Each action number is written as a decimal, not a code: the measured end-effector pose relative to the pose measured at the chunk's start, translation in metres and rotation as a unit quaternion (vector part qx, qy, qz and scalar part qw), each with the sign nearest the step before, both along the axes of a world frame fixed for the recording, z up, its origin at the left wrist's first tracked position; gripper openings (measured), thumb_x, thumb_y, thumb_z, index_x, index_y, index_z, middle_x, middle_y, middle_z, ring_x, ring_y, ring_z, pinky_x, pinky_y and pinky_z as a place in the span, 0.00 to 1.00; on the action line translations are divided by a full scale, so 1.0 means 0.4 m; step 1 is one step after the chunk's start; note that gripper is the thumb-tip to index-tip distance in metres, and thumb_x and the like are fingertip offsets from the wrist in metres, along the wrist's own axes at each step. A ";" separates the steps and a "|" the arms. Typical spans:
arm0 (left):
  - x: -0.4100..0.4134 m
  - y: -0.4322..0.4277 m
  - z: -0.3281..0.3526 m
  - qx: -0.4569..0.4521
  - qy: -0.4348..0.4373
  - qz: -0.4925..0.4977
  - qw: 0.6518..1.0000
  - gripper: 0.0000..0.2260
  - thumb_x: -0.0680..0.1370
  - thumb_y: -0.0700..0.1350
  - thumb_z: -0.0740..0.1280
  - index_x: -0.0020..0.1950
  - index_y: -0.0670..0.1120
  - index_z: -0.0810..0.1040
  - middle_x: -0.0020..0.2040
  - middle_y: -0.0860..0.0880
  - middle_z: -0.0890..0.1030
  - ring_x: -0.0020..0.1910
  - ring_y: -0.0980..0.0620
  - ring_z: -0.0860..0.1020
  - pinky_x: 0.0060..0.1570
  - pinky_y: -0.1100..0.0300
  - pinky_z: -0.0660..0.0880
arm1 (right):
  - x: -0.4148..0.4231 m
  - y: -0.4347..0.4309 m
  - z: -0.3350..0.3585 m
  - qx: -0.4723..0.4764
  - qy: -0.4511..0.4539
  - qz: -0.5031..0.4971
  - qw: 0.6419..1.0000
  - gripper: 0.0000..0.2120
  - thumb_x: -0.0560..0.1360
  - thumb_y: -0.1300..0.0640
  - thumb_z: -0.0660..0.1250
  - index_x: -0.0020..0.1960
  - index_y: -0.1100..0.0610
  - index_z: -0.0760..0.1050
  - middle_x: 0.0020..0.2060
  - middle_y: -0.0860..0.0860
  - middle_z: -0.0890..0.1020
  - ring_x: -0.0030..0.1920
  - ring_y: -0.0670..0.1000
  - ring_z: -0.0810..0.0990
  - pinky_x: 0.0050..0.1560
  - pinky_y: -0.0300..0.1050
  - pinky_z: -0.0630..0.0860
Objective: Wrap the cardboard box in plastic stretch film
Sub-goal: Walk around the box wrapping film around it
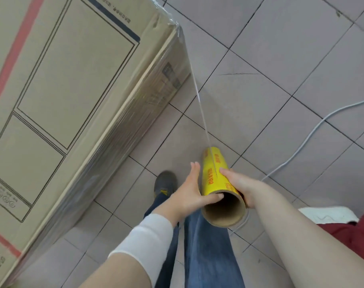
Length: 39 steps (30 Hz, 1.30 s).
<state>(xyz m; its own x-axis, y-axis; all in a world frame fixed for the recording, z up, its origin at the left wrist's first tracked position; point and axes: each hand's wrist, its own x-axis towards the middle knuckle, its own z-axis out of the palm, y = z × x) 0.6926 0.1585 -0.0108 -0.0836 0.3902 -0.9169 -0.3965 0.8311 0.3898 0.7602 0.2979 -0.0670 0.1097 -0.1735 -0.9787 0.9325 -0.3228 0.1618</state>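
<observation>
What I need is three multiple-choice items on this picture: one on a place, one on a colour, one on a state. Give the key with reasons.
1. The white cable lies:
A. across the shoe
B. on the tiled floor, right of the roll
C. over an arm

2. The roll's wrapper is:
A. yellow with red print
B. blue
C. plain white

3. The film between roll and cardboard box is:
A. cut loose
B. slack on the floor
C. stretched taut to the box corner

Key:
1 B: it curves over the tiles.
2 A: yellow shows between the left hand and right hand.
3 C: a straight edge runs from roll to corner.
</observation>
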 end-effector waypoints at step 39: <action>0.156 -0.643 0.035 -0.068 0.100 0.169 0.978 0.22 0.72 0.38 0.64 0.66 0.49 0.68 0.58 0.51 0.78 0.55 0.55 0.75 0.56 0.60 0.71 | 0.033 -0.613 0.045 0.002 -0.014 -0.101 0.995 0.23 0.77 0.41 0.61 0.63 0.57 0.73 0.50 0.59 0.82 0.46 0.57 0.82 0.46 0.50 0.80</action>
